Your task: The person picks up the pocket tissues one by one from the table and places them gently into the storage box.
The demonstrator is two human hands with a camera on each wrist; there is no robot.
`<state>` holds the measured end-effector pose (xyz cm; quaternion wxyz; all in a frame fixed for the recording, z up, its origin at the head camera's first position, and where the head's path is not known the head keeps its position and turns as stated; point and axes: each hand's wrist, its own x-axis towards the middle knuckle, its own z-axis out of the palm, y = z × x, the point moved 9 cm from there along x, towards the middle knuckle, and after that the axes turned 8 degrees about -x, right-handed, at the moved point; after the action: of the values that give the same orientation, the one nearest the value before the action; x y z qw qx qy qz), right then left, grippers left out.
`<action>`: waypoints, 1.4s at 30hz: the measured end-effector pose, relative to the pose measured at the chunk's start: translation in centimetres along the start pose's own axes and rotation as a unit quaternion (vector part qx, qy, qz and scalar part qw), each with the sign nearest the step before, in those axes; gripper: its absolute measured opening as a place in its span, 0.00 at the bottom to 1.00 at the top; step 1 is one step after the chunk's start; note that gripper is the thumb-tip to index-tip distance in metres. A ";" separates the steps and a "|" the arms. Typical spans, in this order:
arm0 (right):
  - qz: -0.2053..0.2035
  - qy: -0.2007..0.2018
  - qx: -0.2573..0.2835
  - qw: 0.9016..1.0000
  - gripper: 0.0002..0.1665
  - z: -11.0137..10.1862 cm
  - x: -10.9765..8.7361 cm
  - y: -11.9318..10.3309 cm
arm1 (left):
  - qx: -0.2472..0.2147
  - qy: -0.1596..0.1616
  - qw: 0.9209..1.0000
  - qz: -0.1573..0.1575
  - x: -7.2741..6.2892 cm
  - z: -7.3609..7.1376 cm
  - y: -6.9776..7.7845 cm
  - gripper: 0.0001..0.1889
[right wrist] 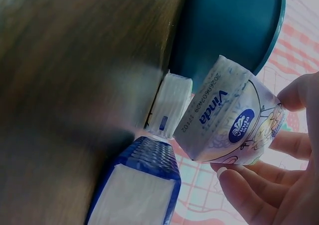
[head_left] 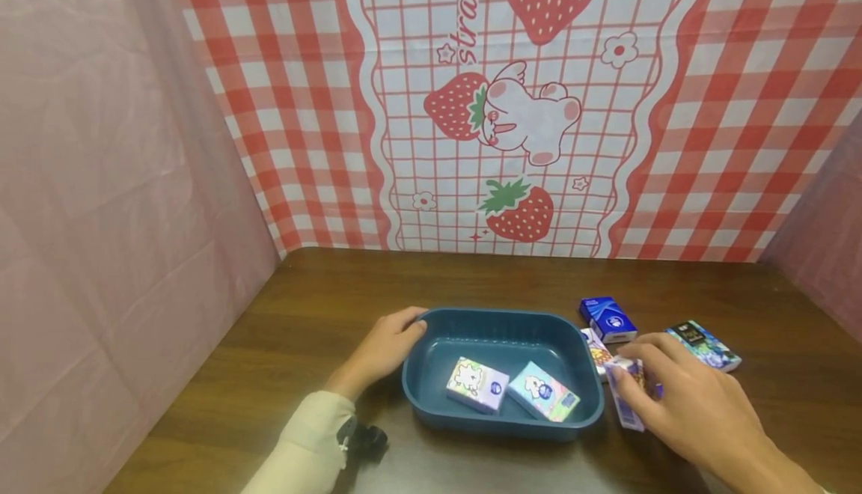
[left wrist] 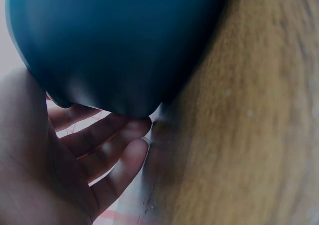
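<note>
"Beside the right wrist, what shows better?"

"The 'Vinda' print on the held pack (right wrist: 219,115); in the head view, fingers hide much of it. The right hand (head_left: 700,397) pinches this pack just outside the right end of the blue tub (head_left: 505,427)."

"And the left hand (head_left: 384,348)?"

"It holds the tub's left rim, well apart from the pack. Under all is a brown table (head_left: 303,314); behind hangs a red checked cloth (head_left: 269,52)."

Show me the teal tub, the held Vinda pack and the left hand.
Teal tub (head_left: 518,350): head view, bare inside floor.
Vinda pack (right wrist: 241,125): right wrist view, logo on its printed face.
Left hand (head_left: 382,346): head view, back of hand.
</note>
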<state>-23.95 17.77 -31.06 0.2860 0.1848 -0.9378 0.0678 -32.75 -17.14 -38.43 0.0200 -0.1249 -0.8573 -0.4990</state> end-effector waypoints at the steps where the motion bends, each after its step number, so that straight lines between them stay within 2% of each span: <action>1: -0.002 0.004 0.000 1.000 0.12 -0.1 0.0 -0.1 | 0.000 0.001 1.000 0.001 0.0 0.0 0.1 0.17; 6: -0.006 0.006 -0.001 1.000 0.13 -0.1 0.4 -0.1 | 0.002 0.003 1.000 0.004 0.1 0.0 0.0 0.17; 14: 0.030 -0.024 -0.008 0.999 0.16 -0.1 0.5 1.2 | 0.005 -0.002 1.000 0.017 0.5 0.6 0.4 0.17; 21: 0.043 -0.039 -0.004 0.998 0.17 0.3 0.6 1.2 | 0.002 -0.005 1.000 0.008 0.3 0.6 0.5 0.18; 26: 0.039 -0.024 -0.004 0.999 0.14 0.0 1.2 1.2 | -0.001 0.000 1.000 0.007 0.3 0.3 0.4 0.18; 34: 0.047 -0.031 0.006 0.998 0.14 -0.1 2.2 1.2 | 0.000 0.001 1.000 -0.003 0.0 0.0 -0.2 0.17; 42: 0.043 -0.018 0.012 0.999 0.14 -0.5 3.3 0.8 | 0.005 -0.003 1.000 -0.003 0.0 0.0 -0.2 0.18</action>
<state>-26.50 17.59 -28.83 0.2634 0.1493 -0.9490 0.0878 -32.78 -17.21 -38.64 0.0168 -0.1232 -0.8602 -0.4946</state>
